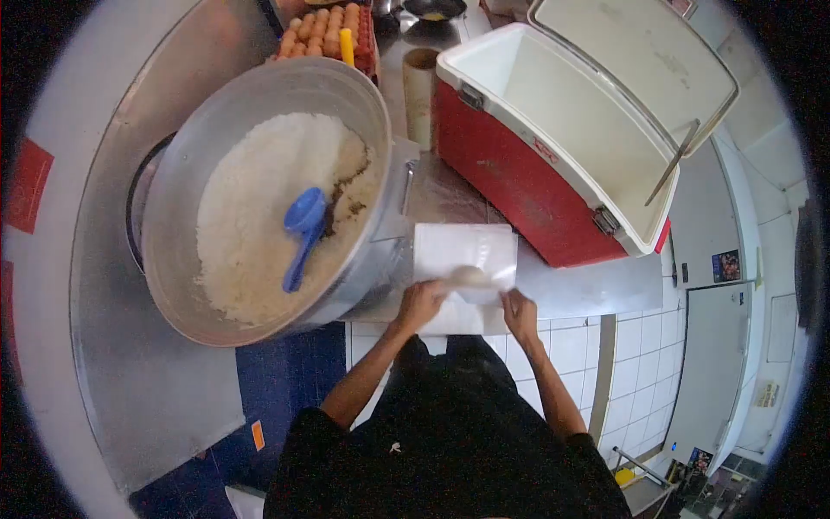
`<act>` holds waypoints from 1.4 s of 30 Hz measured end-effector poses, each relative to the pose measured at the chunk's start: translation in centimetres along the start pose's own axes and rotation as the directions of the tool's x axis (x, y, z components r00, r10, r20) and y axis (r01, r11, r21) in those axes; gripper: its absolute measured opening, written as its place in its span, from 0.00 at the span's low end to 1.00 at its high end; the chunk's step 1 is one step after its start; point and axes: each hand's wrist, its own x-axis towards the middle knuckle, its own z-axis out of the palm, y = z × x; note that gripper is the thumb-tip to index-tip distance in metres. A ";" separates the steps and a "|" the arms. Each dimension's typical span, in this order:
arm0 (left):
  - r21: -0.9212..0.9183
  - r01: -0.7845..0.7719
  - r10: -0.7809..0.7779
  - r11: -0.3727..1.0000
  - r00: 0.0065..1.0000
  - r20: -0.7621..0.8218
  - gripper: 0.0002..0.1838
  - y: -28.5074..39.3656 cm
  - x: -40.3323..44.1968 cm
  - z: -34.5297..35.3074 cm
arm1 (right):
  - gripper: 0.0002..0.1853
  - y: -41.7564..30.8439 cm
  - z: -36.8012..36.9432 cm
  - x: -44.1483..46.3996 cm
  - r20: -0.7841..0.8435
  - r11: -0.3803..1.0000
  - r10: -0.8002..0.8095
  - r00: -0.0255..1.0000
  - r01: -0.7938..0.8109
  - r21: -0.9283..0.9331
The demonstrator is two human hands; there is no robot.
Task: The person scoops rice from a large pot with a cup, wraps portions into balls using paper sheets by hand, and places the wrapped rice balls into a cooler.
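Note:
A white sheet, paper or plastic, lies at the counter's front edge before my body. Over its lower half, a blurred whitish item shows between my hands; its exact form is smeared. My left hand is closed at the left side of the sheet, by that item. At the right side, my right hand has its fingers pinched together near the sheet's edge. What each hand grips is too small or blurred to tell. Left of them stands a large metal pot of white powder with a blue scoop resting in it.
An open red and white cooler box stands at the right, its lid tilted back. Brown eggs sit in red trays behind the pot. A cylindrical container and a black pan are further back.

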 end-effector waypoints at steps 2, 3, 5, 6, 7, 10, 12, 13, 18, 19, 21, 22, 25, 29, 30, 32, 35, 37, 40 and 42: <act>0.117 0.077 -0.059 0.990 0.986 -0.157 0.11 0.1 2.1 0.9 | 0.13 1.1 1.1 2.9 0.035 0.998 -0.049 0.998 0.050 -0.037; 0.123 0.087 -0.067 0.989 0.986 -0.155 0.11 -0.5 2.2 1.6 | 0.13 1.6 1.7 3.5 0.045 0.993 -0.091 0.995 0.094 -0.071; 0.249 0.370 -0.365 0.895 0.929 -0.067 0.12 -1.4 3.2 2.3 | 0.13 3.0 3.3 4.2 0.057 0.976 -0.137 0.989 0.145 -0.161; 0.255 0.371 -0.363 0.893 0.928 -0.081 0.12 -0.6 3.7 2.3 | 0.13 2.9 3.4 4.8 0.059 0.963 -0.146 0.987 0.156 -0.220; 0.280 0.315 -0.287 0.907 0.948 -0.137 0.13 0.3 3.5 2.4 | 0.10 2.8 3.6 5.0 0.142 0.936 -0.053 0.988 0.098 -0.338; 0.354 0.162 -0.091 0.921 0.974 -0.209 0.14 4.6 3.5 1.9 | 0.11 -0.2 0.8 4.8 -0.094 0.967 -0.197 0.976 0.178 -0.182; 0.396 0.066 0.018 0.916 0.979 -0.205 0.13 6.4 2.7 2.2 | 0.13 -0.9 0.3 4.2 -0.040 0.984 -0.174 0.984 0.172 -0.052; 0.389 0.002 0.062 0.921 0.986 -0.154 0.10 7.0 2.1 2.6 | 0.13 -0.9 0.3 4.2 -0.039 0.945 -0.326 0.945 0.325 -0.021; 0.275 0.381 -0.456 0.883 0.834 0.310 0.07 9.0 -1.7 4.0 | 0.13 1.0 0.7 2.7 0.477 0.918 -0.366 0.799 0.224 0.329; 0.205 0.297 -0.335 0.933 0.924 0.183 0.06 9.4 -1.8 4.1 | 0.13 1.9 1.5 2.0 0.457 0.862 -0.503 0.734 0.383 0.332; 0.230 0.186 -0.199 0.955 0.979 0.034 0.06 11.2 1.5 3.4 | 0.12 1.0 0.0 2.0 0.577 0.894 -0.437 0.691 0.262 0.364; 0.262 0.083 -0.052 0.961 0.991 -0.122 0.06 11.7 3.2 3.3 | 0.12 0.3 -1.1 2.1 0.693 0.917 -0.376 0.615 0.143 0.372; 0.426 -0.026 0.073 0.904 0.993 -0.096 0.08 9.4 2.6 4.1 | 0.11 -1.0 -3.0 2.4 0.508 0.944 -0.224 0.832 0.056 0.324; 0.548 -0.027 -0.133 0.836 0.959 0.251 0.11 7.4 -2.3 3.3 | 0.12 -2.0 -1.5 2.3 0.228 0.912 -0.317 0.921 0.231 0.339; 0.629 0.007 -0.281 0.777 0.899 0.337 0.12 7.1 -3.0 3.3 | 0.12 -0.7 1.0 1.4 0.224 0.917 -0.306 0.925 0.224 0.329; 0.543 0.091 -0.293 0.835 0.908 0.298 0.10 7.6 -2.6 2.5 | 0.15 0.7 4.2 0.3 0.824 0.904 0.081 0.561 -0.390 0.177; 0.337 0.260 -0.343 0.905 0.914 0.215 0.08 8.0 -1.2 1.2 | 0.26 0.4 3.3 0.5 0.889 0.189 0.237 0.393 -0.916 0.355; -0.031 0.293 -0.290 0.956 0.955 0.059 0.06 7.7 0.5 1.1 | 0.24 -0.1 3.0 0.4 0.827 -0.265 0.374 0.419 -0.806 0.529; -0.148 0.231 -0.242 0.962 0.968 -0.061 0.07 6.4 2.2 1.7 | 0.20 0.4 6.0 -0.3 0.383 0.368 0.600 0.703 -0.667 0.648; -0.150 0.188 -0.204 0.971 0.974 -0.102 0.10 5.7 2.6 2.3 | 0.17 1.2 7.9 -1.0 0.175 0.671 0.447 0.877 -0.458 0.584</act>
